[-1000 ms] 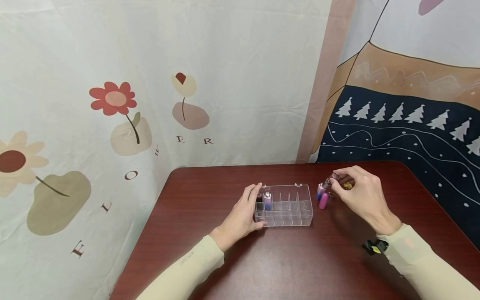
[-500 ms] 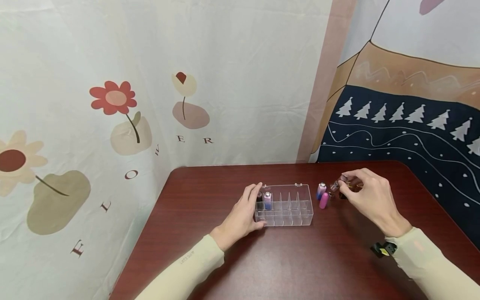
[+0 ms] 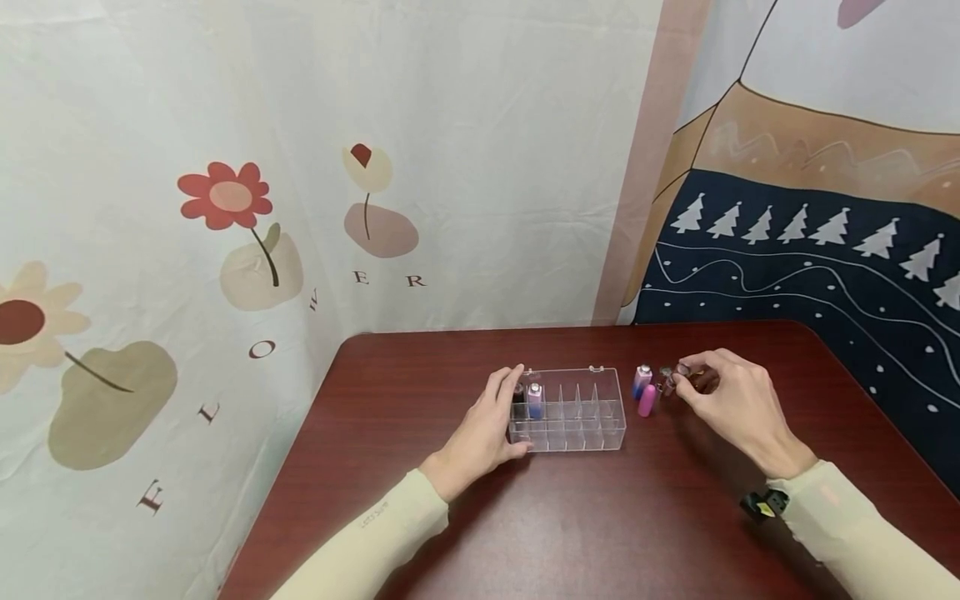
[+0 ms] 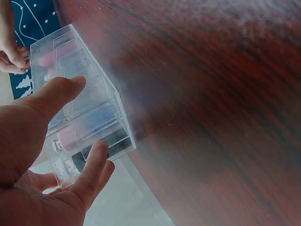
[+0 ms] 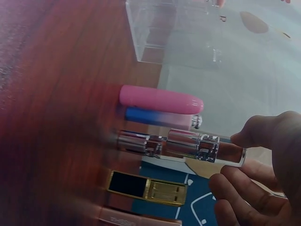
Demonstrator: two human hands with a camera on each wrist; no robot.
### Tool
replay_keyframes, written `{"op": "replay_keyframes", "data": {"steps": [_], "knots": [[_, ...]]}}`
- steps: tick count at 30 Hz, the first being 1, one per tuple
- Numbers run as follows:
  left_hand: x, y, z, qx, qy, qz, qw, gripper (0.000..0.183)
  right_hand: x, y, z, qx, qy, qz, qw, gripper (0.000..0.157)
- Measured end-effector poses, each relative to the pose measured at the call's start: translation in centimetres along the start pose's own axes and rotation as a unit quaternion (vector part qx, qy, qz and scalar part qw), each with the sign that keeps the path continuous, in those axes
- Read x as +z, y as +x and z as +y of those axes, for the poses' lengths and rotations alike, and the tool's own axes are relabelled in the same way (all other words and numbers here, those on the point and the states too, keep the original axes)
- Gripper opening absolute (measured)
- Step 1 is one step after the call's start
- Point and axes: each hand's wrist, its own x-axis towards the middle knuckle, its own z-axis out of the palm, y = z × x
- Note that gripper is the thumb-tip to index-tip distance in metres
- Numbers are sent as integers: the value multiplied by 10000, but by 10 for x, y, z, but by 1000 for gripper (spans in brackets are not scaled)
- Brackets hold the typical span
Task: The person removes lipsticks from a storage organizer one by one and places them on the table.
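Note:
My left hand [image 3: 482,427] grips the left end of a clear compartment organizer [image 3: 573,442], thumb at the front and fingers behind. In its back row stand a black lipstick [image 3: 518,402] and a pink-and-blue lipstick [image 3: 535,403]. To the right, my right hand [image 3: 733,407] pinches the end of a silver lipstick with a clear brownish tip [image 5: 186,143] between thumb and fingers. Beyond it in the right wrist view, a similar silver lipstick [image 5: 133,141] stands on the table. Next to these are a bright pink lipstick [image 5: 157,99] and another pink-and-blue lipstick [image 5: 155,117].
A black-and-gold lipstick [image 5: 146,188] and a rose-coloured tube [image 5: 141,217] stand beside the silver ones, mostly behind the right hand in the head view. The dark red table [image 3: 570,525] meets patterned cloth hangings [image 3: 480,167] at the back.
My right hand has shifted right from over the pink lipsticks, then slightly lower. A silver lipstick now shows left of its fingertips. The left hand and organizer have kept their place.

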Motion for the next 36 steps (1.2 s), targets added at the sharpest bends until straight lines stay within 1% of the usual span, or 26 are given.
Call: {"op": "replay_keyframes", "data": {"steps": [5, 13, 24, 31, 36], "knots": [[0, 0, 0, -6, 1, 12, 10000, 129, 4, -4, 2, 102, 77, -146, 9998, 20], [1, 0, -1, -6, -10, 15, 10000, 128, 10, -9, 4, 186, -67, -311, 9993, 18], [0, -1, -1, -26, -46, -14, 10000, 129, 14, -13, 6, 419, -128, -654, 9969, 22], [1, -1, -1, -81, -39, -26, 10000, 130, 17, -14, 8, 483, -159, -732, 9960, 22], [1, 0, -1, -42, -21, -10, 10000, 130, 18, -15, 8, 570, -148, -808, 9950, 23]]}}
